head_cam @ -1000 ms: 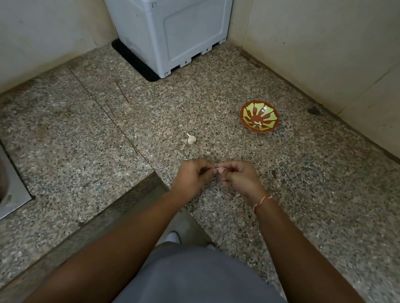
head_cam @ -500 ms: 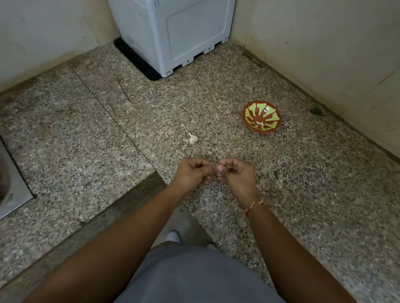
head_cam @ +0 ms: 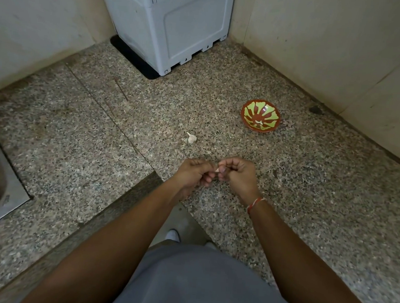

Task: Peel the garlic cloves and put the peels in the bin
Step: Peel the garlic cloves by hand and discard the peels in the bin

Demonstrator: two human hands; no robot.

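- Head view: the left hand [head_cam: 194, 173] and right hand [head_cam: 236, 172], both curled, pinch one small garlic clove [head_cam: 217, 170] between them above the desk [head_cam: 309, 194]; compared with a second ago they have shifted slightly but stay together, so peeling looks unfinished.
- Another garlic piece [head_cam: 191, 138] lies just beyond the hands.
- The patterned bowl [head_cam: 260, 116] holds a few pale bits; the grey bin [head_cam: 170, 24] stands at the back, contents hidden.

A single wide-angle view looks from the person's head, forward and steeply down; the hands [head_cam: 216, 173] sit near, just below centre, over the speckled stone surface [head_cam: 99, 156]; the far corner (two walls meeting) fills the top; straight edges bow toward the borders.
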